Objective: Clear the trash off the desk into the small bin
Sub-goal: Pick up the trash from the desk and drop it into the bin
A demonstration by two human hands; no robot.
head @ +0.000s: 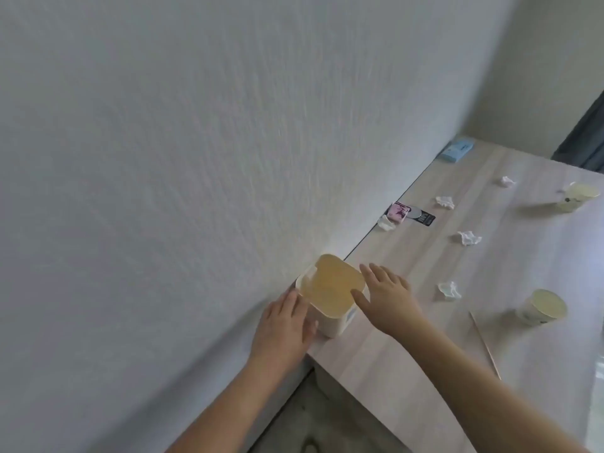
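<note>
While the small bin [330, 294] stood at the near corner of the worktop [408, 338], close against the wall [196, 142], both hands flanked it. The left hand [284, 325] lay against the bin's left side with straight fingers [294, 302], and the right hand [389, 295] was spread open on the bin's right, its thumb touching the edge of the yellowish lid; whether its other fingers touched the bin could not be told. Neither hand gripped anything. Crumpled tissues lay scattered farther along the worktop: one [449, 291] just beyond the right hand, others [469, 238] [445, 202] [507, 181] well apart from it, and one [386, 223] by the wall beside a pink-and-black packet [410, 214]. Two paper cups [542, 307] [577, 196], a thin wooden stick [485, 344] and a blue pack [456, 149] also rested there.
</note>
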